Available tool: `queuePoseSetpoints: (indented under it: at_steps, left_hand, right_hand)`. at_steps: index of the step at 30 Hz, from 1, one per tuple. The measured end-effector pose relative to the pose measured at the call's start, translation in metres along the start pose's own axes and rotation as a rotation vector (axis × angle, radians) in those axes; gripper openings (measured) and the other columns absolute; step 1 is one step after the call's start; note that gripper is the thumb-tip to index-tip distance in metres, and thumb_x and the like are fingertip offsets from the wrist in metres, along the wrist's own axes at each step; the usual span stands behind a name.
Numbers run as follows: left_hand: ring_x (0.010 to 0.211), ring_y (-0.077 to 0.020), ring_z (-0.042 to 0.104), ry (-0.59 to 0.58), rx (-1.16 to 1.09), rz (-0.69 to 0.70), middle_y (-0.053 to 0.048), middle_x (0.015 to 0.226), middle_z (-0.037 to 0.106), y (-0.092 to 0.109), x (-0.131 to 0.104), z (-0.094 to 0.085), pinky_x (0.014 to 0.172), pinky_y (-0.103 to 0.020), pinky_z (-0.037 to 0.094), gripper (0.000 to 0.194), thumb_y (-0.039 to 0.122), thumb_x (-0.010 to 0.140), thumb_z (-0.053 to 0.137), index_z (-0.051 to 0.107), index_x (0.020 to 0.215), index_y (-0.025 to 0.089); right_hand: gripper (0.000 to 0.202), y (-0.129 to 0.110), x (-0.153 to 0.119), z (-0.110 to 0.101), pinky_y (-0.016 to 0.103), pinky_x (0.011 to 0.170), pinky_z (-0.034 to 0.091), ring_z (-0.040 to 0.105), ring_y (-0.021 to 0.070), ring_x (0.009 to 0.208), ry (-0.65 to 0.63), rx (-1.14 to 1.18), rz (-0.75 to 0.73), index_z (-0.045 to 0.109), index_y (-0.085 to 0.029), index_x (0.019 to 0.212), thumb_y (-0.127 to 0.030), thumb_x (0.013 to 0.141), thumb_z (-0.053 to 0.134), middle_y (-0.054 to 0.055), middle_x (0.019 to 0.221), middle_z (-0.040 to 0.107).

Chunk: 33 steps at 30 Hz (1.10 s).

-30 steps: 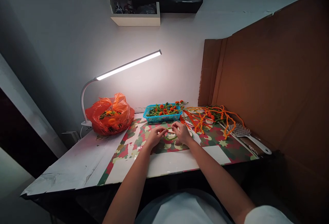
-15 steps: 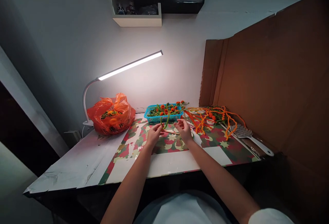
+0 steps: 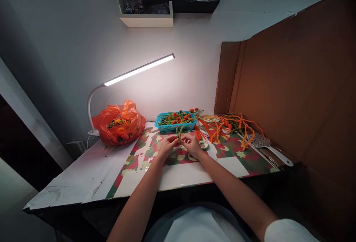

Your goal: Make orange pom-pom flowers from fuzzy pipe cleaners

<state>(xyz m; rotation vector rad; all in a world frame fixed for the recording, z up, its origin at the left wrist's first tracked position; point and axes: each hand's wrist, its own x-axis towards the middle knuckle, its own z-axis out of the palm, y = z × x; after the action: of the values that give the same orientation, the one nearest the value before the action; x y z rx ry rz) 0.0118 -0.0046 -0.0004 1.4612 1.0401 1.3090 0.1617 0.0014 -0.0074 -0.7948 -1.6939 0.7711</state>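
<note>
A green fuzzy pipe cleaner (image 3: 180, 133), bent so that two ends point up, stands between my hands over the table. My left hand (image 3: 167, 145) pinches its lower part. From the other side my right hand (image 3: 191, 146) closes on the same spot, fingertips nearly touching those of the left. The fingers hide the bottom of the pipe cleaner. A roll of tape (image 3: 204, 145) lies just right of my right hand. Behind the hands, a blue basket (image 3: 164, 128) holds small orange pompom flowers on green stems.
An orange plastic bag (image 3: 126, 132) with flowers stands at left by a lit lamp (image 3: 139, 70). Orange pipe cleaners (image 3: 217, 134) sprawl at right, near a hairbrush (image 3: 278, 156). A cardboard sheet (image 3: 278, 86) walls the right side. Shelves (image 3: 147, 22) hang above.
My right hand has moved left and closed on the pipe cleaner beside my left hand. The pipe cleaner's loop has become two upright ends. The view has shifted slightly.
</note>
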Motion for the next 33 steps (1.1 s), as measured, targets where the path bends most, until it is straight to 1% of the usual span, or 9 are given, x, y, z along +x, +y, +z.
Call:
queuePoseSetpoints:
  at_steps: [4, 7, 9, 12, 15, 20, 25, 29, 33]
  left_hand:
    - [0.069, -0.0169, 0.063, -0.031, -0.001, -0.005, -0.006, 0.077, 0.070, 0.002, -0.001, 0.002, 0.069, -0.030, 0.052, 0.036, 0.047, 0.062, 0.072, 0.068, 0.078, 0.015]
    - [0.066, -0.0159, 0.062, -0.050, -0.021, -0.008, -0.004, 0.074, 0.069, 0.003, -0.002, 0.003, 0.067, -0.028, 0.051, 0.036, 0.046, 0.060, 0.073, 0.068, 0.076, 0.015]
    - [0.063, -0.0148, 0.060, -0.036, -0.028, 0.007, -0.003, 0.070, 0.067, 0.003, -0.001, 0.003, 0.064, -0.027, 0.050, 0.035, 0.046, 0.061, 0.073, 0.067, 0.074, 0.014]
    - [0.061, -0.0139, 0.059, -0.013, -0.048, 0.029, -0.002, 0.069, 0.066, 0.002, 0.000, 0.003, 0.062, -0.026, 0.049, 0.035, 0.047, 0.060, 0.074, 0.067, 0.073, 0.014]
    - [0.062, -0.0139, 0.060, -0.016, -0.061, 0.016, -0.002, 0.069, 0.067, 0.001, 0.001, 0.003, 0.064, -0.027, 0.050, 0.036, 0.046, 0.059, 0.075, 0.066, 0.073, 0.015]
    - [0.063, -0.0154, 0.062, -0.016, -0.054, 0.004, -0.003, 0.068, 0.067, -0.001, 0.002, 0.002, 0.063, -0.028, 0.051, 0.035, 0.046, 0.059, 0.074, 0.067, 0.075, 0.015]
    - [0.060, -0.0146, 0.061, 0.004, -0.048, 0.001, -0.003, 0.066, 0.067, -0.002, 0.002, 0.001, 0.061, -0.026, 0.050, 0.035, 0.045, 0.060, 0.073, 0.068, 0.075, 0.014]
    - [0.058, -0.0136, 0.060, 0.008, -0.041, 0.009, -0.003, 0.067, 0.067, 0.000, 0.001, 0.003, 0.060, -0.026, 0.050, 0.036, 0.046, 0.059, 0.074, 0.067, 0.072, 0.014]
    - [0.060, -0.0134, 0.059, 0.001, -0.029, 0.027, -0.003, 0.068, 0.067, 0.002, -0.001, 0.004, 0.061, -0.026, 0.050, 0.035, 0.046, 0.059, 0.075, 0.068, 0.072, 0.014]
  right_hand:
    - [0.025, 0.001, 0.000, 0.000, 0.024, 0.057, 0.040, 0.050, 0.0124, 0.063, -0.062, -0.044, -0.023, 0.062, -0.019, 0.067, -0.041, 0.078, 0.059, 0.000, 0.069, 0.057]
    - [0.022, 0.004, 0.001, -0.001, 0.024, 0.057, 0.039, 0.050, 0.0124, 0.063, -0.076, -0.064, -0.001, 0.061, -0.018, 0.066, -0.036, 0.077, 0.059, 0.000, 0.067, 0.056]
    - [0.019, 0.004, 0.000, -0.001, 0.024, 0.058, 0.039, 0.050, 0.0126, 0.063, -0.075, -0.084, -0.015, 0.061, -0.017, 0.066, -0.034, 0.076, 0.061, 0.000, 0.068, 0.057]
    - [0.012, 0.002, -0.001, -0.003, 0.025, 0.061, 0.040, 0.051, 0.0136, 0.066, -0.053, -0.130, -0.095, 0.063, -0.018, 0.071, -0.029, 0.073, 0.066, 0.000, 0.071, 0.059]
    - [0.008, 0.001, -0.002, -0.005, 0.026, 0.062, 0.040, 0.052, 0.0142, 0.067, -0.011, -0.174, -0.139, 0.063, -0.019, 0.073, -0.026, 0.075, 0.064, 0.001, 0.073, 0.061]
    - [0.012, 0.007, 0.001, -0.003, 0.025, 0.059, 0.038, 0.050, 0.0143, 0.064, 0.025, -0.214, -0.156, 0.063, -0.019, 0.068, -0.023, 0.079, 0.061, 0.001, 0.067, 0.059]
    - [0.012, 0.013, 0.002, -0.003, 0.025, 0.061, 0.039, 0.051, 0.0149, 0.067, 0.007, -0.214, -0.196, 0.064, -0.019, 0.067, -0.022, 0.079, 0.063, 0.001, 0.068, 0.060]
    - [0.012, 0.008, -0.001, -0.006, 0.027, 0.070, 0.038, 0.053, 0.0171, 0.080, -0.041, -0.300, -0.273, 0.068, -0.021, 0.076, -0.019, 0.083, 0.059, 0.002, 0.075, 0.063]
    - [0.016, 0.002, -0.004, -0.011, 0.029, 0.073, 0.033, 0.052, 0.0172, 0.084, -0.111, -0.458, -0.315, 0.070, -0.025, 0.085, -0.020, 0.088, 0.054, 0.002, 0.082, 0.064]
